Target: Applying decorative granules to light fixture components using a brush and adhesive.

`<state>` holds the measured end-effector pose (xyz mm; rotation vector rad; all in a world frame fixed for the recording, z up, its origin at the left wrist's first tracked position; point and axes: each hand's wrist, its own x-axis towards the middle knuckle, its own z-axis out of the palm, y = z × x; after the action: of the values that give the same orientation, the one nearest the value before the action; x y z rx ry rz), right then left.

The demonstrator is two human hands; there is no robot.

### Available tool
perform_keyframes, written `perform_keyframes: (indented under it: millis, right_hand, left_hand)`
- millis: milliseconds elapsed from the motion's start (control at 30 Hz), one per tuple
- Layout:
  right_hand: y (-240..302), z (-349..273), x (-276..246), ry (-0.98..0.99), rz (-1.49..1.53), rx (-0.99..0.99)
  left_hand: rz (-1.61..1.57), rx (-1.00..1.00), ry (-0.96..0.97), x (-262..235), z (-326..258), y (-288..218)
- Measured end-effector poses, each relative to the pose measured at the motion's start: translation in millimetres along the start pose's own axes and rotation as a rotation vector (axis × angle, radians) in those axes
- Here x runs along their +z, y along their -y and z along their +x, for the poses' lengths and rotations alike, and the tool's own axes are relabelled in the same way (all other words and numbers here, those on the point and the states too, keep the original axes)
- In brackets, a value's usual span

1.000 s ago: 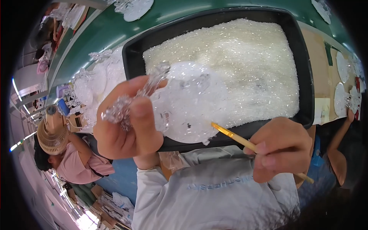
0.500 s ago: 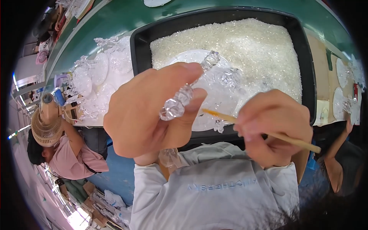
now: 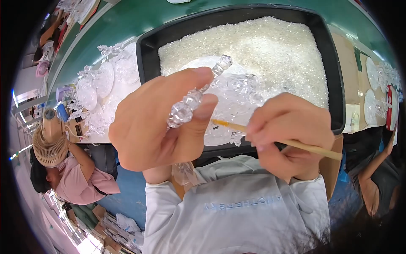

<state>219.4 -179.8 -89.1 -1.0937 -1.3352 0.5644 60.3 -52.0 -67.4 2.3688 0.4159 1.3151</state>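
Observation:
My left hand (image 3: 156,122) is closed on a clear beaded stem (image 3: 182,111), pinched between thumb and fingers and slanting up to the right. Its lower beads stick out near the thumb, while the middle is partly hidden by the fingers. In a closed grip, my right hand (image 3: 292,133) holds a thin wooden-handled brush (image 3: 311,148) with a yellow tip. That tip points left, close to my left thumb; I cannot tell whether it touches anything. Behind my hands, a clear round plate (image 3: 228,108) with clear bead shapes shows over the granules. Whether it joins the stem is hidden.
A black tray (image 3: 146,55) holds glittering clear granules (image 3: 270,46). Clear plastic pieces (image 3: 103,80) are heaped left of it, with more clear pieces (image 3: 372,101) at right. A beige fan (image 3: 50,139) and a person in pink (image 3: 86,173) are at left; another person's arm (image 3: 372,178) is at right.
My hands, the tray and the table sit slightly further left in the picture. The beaded stem appears a little turned in my left fingers. Both grips are unchanged.

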Motion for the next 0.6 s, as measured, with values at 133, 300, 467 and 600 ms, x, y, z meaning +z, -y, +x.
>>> perform_keyframes:
  millis: [133,300,467,600]
  right_hand:
    - [3.6,-1.6,-2.8,-0.008,0.029,-0.014]
    - [-1.8,-10.2,-7.5,-0.100,0.033,-0.103]
    - [-5.5,-11.8,-4.5,-0.238,-0.001,-0.091]
    - [-9.5,-12.7,-3.9,-0.293,0.003,-0.165]
  left_hand:
    - [0.001,-0.009,-0.021,0.5,-1.0,-1.2]
    - [-0.021,0.078,-0.054,1.9,-0.3,5.3]
    - [-0.031,-0.063,-0.055,-3.3,-5.0,0.1]
    - [-0.049,-0.055,-0.096,-0.3,-9.4,3.9]
